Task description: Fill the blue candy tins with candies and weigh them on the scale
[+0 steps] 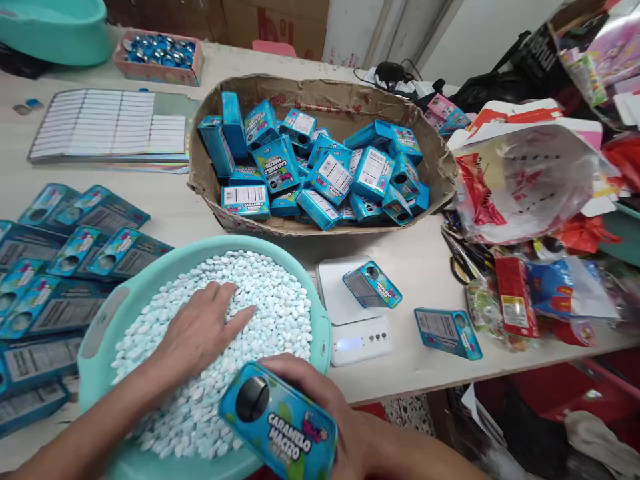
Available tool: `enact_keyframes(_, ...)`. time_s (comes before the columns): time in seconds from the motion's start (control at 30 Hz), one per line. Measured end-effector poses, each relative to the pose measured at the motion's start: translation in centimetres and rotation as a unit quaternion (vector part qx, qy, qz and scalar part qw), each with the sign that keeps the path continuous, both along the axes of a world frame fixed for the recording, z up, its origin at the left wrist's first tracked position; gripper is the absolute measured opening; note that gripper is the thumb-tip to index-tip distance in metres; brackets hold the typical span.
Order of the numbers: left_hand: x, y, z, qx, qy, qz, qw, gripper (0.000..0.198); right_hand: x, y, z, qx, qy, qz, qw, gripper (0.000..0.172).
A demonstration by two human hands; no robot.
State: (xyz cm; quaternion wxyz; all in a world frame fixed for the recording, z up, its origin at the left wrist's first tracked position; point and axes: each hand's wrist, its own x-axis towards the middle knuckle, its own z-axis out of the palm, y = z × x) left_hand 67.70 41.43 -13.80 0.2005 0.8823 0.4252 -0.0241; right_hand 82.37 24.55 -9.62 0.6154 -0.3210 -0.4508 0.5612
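My left hand point(203, 327) reaches into a turquoise tub point(103, 320) of small pale blue and white candies point(270, 300). Its thumb is stretched apart from the other fingers, whose tips are partly sunk among the candies. My right hand point(320, 400) is closed around a blue candy tin point(285, 427) marked "CARAMELO MACIZO", tilted over the tub's near right rim. A dark round opening shows on the tin's end. Right of the tub, another blue tin point(373, 285) rests on a white digital scale point(330, 287), whose display is lit. One more tin point(447, 333) stands nearer the table edge.
Several blue tins point(65, 300) crowd the left side. Behind the tub, a cut cardboard box point(320, 90) holds many tins. Label sheets point(110, 123) and a pink box of shiny blue lids point(160, 60) lie at the back left. Scissors point(463, 260) and plastic bags point(530, 180) clutter the right.
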Motion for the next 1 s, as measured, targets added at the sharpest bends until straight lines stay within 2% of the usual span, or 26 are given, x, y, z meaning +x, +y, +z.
enact_keyframes(0.1, 0.0, 0.0, -0.1, 0.001, 0.045, -0.010, 0.999, 0.053, 0.2, -0.4, -1.1, 0.008, 0.031, 0.044, 0.999, 0.090)
enact_keyframes(0.17, 0.1, 0.0, 0.0, 0.006, 0.053, -0.007, 0.999, 0.056, 0.7, -1.8, -1.6, -0.021, 0.020, 0.057, 0.998, 0.083)
enact_keyframes(0.27, 0.2, 0.4, 0.1, -0.002, 0.049, -0.007, 0.999, 0.060, 2.3, -5.8, -2.2, -0.101, -0.046, 0.017, 0.994, 0.069)
enact_keyframes(0.37, 0.2, 0.6, 0.8, -0.016, 0.065, 0.006, 0.998, 0.067, 4.8, -11.3, -3.0, -0.132, -0.086, -0.033, 0.987, 0.078)
enact_keyframes(0.43, 0.3, 0.2, 1.7, 0.006, 0.087, 0.012, 0.996, 0.065, 6.3, -15.3, -4.2, -0.150, -0.119, -0.091, 0.977, 0.079)
enact_keyframes(0.5, 0.8, -1.1, 3.1, 0.067, 0.103, 0.030, 0.992, 0.057, 7.4, -18.7, -6.2, -0.182, -0.172, -0.195, 0.948, 0.072)
enact_keyframes(0.6, 3.1, -4.4, 5.7, 0.165, 0.046, 0.067, 0.983, 0.044, 7.9, -21.3, -10.0, -0.198, -0.217, -0.332, 0.896, 0.067)
enact_keyframes(0.67, 5.9, -6.9, 7.3, 0.178, -0.058, 0.027, 0.982, 0.037, 7.9, -21.2, -12.3, -0.173, -0.219, -0.397, 0.874, 0.068)
enact_keyframes(0.77, 11.4, -9.4, 8.2, 0.145, -0.166, -0.132, 0.966, 0.040, 8.2, -19.4, -14.4, -0.105, -0.232, -0.468, 0.846, 0.071)
enact_keyframes(0.83, 14.8, -9.6, 7.8, 0.117, -0.154, -0.215, 0.957, 0.055, 8.5, -18.4, -14.7, -0.072, -0.255, -0.489, 0.831, 0.070)
enact_keyframes(0.9, 17.4, -8.8, 6.7, 0.080, -0.118, -0.260, 0.955, 0.066, 9.0, -17.8, -14.6, -0.060, -0.271, -0.491, 0.825, 0.068)
enact_keyframes(1.0, 19.4, -6.9, 4.9, 0.006, -0.100, -0.301, 0.948, 0.060, 9.9, -17.9, -13.9, -0.102, -0.271, -0.508, 0.811, 0.059)
